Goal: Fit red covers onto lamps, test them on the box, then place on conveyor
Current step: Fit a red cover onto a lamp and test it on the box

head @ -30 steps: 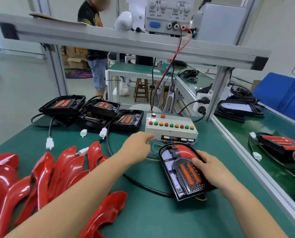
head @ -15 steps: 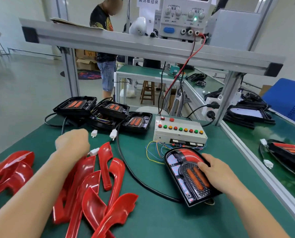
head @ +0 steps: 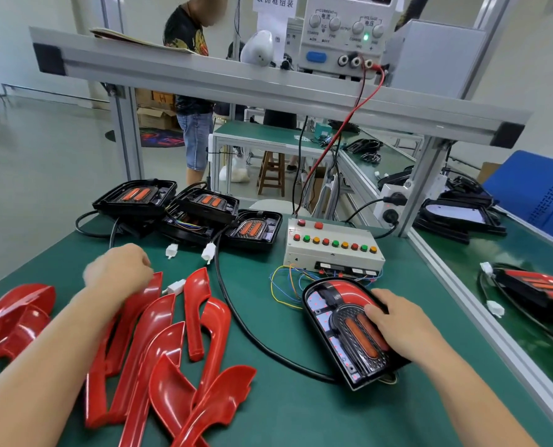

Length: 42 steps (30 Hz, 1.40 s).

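Item: black arch-shaped lamp housing with twin orange lenses, lying flat on the green bench mat just in front of the white test box with coloured push-buttons; red points glow on its inner board. It already carries one red arc at its top.

Right hand: resting on the lamp's right side, fingers curved over the lens area, steadying it, as it did a second ago.

Left hand: a second ago it reached toward the test box; now it sits, blurred, at the far end of the loose glossy red plastic covers spread to the left. Fingers curled downward; whether they grip a cover cannot be told.

Reading: button work appears done for the moment, and the next cover is being picked.

Also present: three uncovered black lamps stacked behind, white plug connectors, black cable, loose coloured wires, bench power supply overhead, conveyor on the right with a finished lamp.
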Tool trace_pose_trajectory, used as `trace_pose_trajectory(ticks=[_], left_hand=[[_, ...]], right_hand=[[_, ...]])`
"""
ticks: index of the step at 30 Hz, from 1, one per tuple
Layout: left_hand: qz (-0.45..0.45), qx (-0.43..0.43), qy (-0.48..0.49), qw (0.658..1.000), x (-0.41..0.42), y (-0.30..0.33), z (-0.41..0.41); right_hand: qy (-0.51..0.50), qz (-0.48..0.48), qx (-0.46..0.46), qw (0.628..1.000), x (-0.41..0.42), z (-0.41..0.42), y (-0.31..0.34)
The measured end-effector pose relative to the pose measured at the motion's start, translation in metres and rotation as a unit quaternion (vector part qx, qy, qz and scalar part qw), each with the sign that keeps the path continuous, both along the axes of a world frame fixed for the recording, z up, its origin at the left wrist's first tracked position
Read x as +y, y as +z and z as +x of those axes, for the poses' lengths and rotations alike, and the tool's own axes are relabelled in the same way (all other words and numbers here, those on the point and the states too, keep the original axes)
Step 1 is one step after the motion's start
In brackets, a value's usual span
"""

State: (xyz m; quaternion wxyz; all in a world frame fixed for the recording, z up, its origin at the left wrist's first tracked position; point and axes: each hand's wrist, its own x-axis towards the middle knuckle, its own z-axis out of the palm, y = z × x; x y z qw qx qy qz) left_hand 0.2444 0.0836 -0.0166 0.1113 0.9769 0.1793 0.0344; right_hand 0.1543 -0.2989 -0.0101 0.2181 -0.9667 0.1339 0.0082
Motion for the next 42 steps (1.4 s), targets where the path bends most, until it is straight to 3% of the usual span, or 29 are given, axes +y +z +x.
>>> trace_pose_trajectory(ticks=[5, 8, 17, 23, 30, 37, 42], left_hand=[[0.139, 0.107, 0.015, 0.984, 0.030, 0.018, -0.008], [0.109, 0.114, 0.003, 0.987, 0.034, 0.012, -0.010], [-0.035, 0.022, -0.056, 0.998, 0.033, -0.008, -0.005], [-0.109, -0.127, -0.117, 0.979, 0.026, 0.009, 0.006], [-0.104, -0.324, -0.215, 0.915, -0.019, 0.053, 0.014], [-0.108, -0.390, -0.251, 0.879, -0.068, 0.070, 0.021], [-0.142, -0.440, -0.233, 0.855, -0.096, 0.065, 0.020]], right_hand=[[0.001, -0.004, -0.001, 1.000, -0.001, 0.001, -0.001], [0.004, -0.006, -0.003, 1.000, 0.001, 0.003, -0.001], [0.011, -0.009, -0.003, 1.000, 0.003, 0.001, 0.001], [0.011, -0.021, -0.004, 1.000, 0.003, 0.002, 0.001], [0.014, -0.046, -0.025, 0.999, 0.009, 0.004, 0.000], [0.034, -0.103, -0.084, 0.991, 0.023, 0.005, 0.005], [0.106, -0.047, -0.200, 0.973, 0.047, -0.002, 0.013]])
